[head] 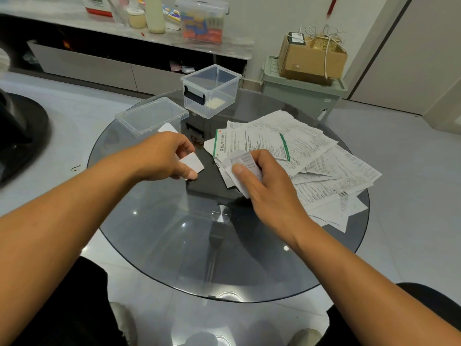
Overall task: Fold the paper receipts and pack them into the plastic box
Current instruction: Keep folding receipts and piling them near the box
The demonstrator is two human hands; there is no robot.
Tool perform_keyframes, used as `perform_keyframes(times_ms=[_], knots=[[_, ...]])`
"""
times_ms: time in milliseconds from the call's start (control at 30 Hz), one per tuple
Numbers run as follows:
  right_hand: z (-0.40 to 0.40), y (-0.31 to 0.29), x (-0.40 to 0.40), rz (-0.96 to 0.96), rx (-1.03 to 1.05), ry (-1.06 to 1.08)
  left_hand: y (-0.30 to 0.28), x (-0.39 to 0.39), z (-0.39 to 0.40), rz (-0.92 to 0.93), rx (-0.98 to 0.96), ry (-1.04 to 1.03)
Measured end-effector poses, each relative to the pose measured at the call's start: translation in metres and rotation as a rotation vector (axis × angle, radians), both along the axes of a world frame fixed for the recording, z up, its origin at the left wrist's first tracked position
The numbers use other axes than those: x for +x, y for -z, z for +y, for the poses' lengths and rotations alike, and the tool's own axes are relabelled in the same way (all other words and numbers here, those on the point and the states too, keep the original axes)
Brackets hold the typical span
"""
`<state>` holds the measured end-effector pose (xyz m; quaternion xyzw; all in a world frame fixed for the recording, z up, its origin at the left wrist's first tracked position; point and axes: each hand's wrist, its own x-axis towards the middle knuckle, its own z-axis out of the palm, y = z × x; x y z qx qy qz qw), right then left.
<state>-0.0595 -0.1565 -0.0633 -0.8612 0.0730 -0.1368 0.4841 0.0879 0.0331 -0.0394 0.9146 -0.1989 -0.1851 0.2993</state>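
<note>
Over table (154, 245): left hand (164, 158) pinches folded receipt (192, 164); right hand (264, 181) grips another.

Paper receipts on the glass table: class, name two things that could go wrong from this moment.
The left hand pinches a folded receipt by one edge; it might spring open before reaching the plastic box. The loose receipts overhang the glass table's rim, so the right hand could knock some off.

Round glass table (159, 236), plastic box (212, 92) (open), lid (149, 116), paper receipts (324, 171)
</note>
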Motion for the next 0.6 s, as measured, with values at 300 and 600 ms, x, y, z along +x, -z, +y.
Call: perform_keyframes(times_ms=[300,600], knots=[[0.003,-0.001,-0.002,0.017,-0.020,-0.093,-0.004,-0.005,0.001,-0.075,0.137,-0.008],[0.010,0.003,0.003,-0.091,-0.314,-0.239,-0.003,-0.028,-0.011,-0.102,-0.071,0.312]])
